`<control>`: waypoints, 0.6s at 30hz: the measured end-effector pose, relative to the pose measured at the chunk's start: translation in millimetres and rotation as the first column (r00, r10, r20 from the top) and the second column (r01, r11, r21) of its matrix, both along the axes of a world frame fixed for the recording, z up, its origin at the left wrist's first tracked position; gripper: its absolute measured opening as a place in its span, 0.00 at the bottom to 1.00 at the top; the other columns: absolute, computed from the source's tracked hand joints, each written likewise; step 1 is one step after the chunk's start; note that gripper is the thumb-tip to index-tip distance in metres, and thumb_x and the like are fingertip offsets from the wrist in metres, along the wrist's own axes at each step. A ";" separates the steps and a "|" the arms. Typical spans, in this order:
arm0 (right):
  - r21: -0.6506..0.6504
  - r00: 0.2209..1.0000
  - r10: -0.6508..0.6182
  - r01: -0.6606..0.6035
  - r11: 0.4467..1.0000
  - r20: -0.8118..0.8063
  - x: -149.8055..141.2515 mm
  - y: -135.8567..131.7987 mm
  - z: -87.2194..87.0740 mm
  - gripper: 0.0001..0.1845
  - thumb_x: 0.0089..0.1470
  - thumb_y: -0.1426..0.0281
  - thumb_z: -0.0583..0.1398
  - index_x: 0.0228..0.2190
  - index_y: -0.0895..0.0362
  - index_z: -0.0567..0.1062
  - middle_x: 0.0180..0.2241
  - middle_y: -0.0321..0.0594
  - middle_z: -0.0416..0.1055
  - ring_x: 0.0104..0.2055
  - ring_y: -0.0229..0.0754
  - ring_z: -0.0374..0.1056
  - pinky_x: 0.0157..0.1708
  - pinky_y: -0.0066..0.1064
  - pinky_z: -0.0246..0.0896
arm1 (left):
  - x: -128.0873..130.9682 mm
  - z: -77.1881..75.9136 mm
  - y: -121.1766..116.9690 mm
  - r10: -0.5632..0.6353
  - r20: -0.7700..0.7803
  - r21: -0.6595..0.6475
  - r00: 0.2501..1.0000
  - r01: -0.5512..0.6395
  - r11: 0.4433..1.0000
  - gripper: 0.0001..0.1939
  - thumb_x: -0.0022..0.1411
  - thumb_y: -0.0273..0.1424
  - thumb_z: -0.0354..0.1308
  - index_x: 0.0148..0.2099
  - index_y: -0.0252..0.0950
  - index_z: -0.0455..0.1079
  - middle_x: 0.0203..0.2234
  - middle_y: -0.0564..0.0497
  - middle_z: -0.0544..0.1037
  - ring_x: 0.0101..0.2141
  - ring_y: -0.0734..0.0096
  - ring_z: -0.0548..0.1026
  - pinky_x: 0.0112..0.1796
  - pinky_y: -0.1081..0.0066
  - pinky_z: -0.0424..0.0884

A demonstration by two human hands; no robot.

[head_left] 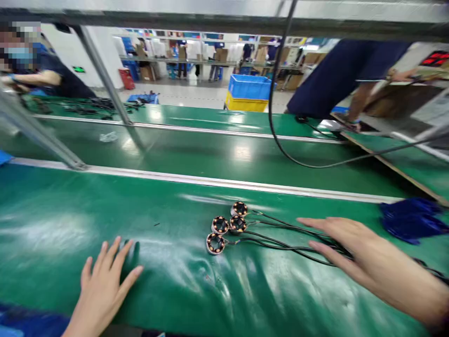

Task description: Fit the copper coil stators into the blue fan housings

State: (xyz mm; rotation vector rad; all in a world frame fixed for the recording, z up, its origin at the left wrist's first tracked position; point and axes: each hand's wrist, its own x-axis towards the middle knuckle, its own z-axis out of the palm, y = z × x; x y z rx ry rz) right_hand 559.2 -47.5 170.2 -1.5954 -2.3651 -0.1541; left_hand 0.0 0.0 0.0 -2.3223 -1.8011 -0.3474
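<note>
- Green table (87, 196): it spans the whole width; a broad stretch of its surface lies between the two hands, and another runs from the rings up to the far edge.
- Green strip (196, 157) beyond, running parallel to the table.
- Metal beam (175, 19): crosses overhead from side to side.
- Pale rail (196, 180): marks the table's far edge, well apart from both hands.
- Metal post (45, 133): slants down to the rail on the left, well beyond the left hand.
- Black cable (271, 93): hangs in a loop over the green strip, then runs off right.
- Right hand (365, 257): blurred, fingers straight, thumb held apart; it is over the wires, gripping nothing, though contact with them cannot be told.
- Left hand (103, 283): fingers spread wide, holding nothing, low over the table near its front edge; whether it touches is unclear.
- Blue bag (414, 219): crumpled at the right, against the rail, beyond the right hand.
- Black wires (277, 243): stretch from the rings rightward under the right hand.
- Four rings (215, 244): clustered mid-table, between the hands, copper coils inside.
- Dark scrap (156, 224): between the left hand and the rings.
</note>
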 end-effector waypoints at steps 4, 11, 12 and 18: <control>-0.121 0.955 0.226 -0.251 0.960 -0.191 -70.5 57.9 -29.8 0.16 0.73 0.66 0.51 0.56 0.51 0.72 0.51 0.38 0.76 0.52 0.47 0.72 0.53 0.46 0.66 | 8.9 4.2 -6.8 0.029 0.347 -0.131 0.937 0.018 0.991 0.37 0.69 0.60 0.44 0.62 0.37 0.69 0.59 0.40 0.74 0.60 0.45 0.70 0.59 0.43 0.65; -0.100 0.832 0.271 -0.360 0.927 -0.484 -109.5 72.5 -49.3 0.12 0.70 0.66 0.59 0.53 0.51 0.75 0.49 0.36 0.78 0.49 0.46 0.72 0.52 0.41 0.62 | 54.5 23.7 92.1 0.051 0.563 -0.212 0.825 0.085 0.974 0.30 0.62 0.60 0.53 0.41 0.40 0.79 0.37 0.45 0.78 0.41 0.56 0.75 0.47 0.59 0.70; -0.094 0.822 0.257 -0.350 0.932 -0.507 -109.2 72.5 -52.9 0.11 0.69 0.67 0.59 0.52 0.51 0.75 0.48 0.36 0.78 0.48 0.45 0.73 0.51 0.41 0.62 | 59.0 25.0 97.8 0.053 0.575 -0.220 0.816 0.092 0.971 0.28 0.61 0.59 0.54 0.37 0.40 0.79 0.35 0.45 0.77 0.40 0.56 0.74 0.45 0.59 0.70; -0.055 0.793 0.275 -0.360 0.931 -0.544 -138.8 91.4 -75.6 0.06 0.65 0.70 0.66 0.45 0.52 0.80 0.43 0.35 0.80 0.44 0.45 0.73 0.49 0.40 0.56 | 102.0 36.1 70.9 0.059 0.735 -0.296 0.676 0.240 0.924 0.18 0.65 0.49 0.56 0.38 0.39 0.74 0.33 0.49 0.77 0.35 0.63 0.74 0.40 0.65 0.69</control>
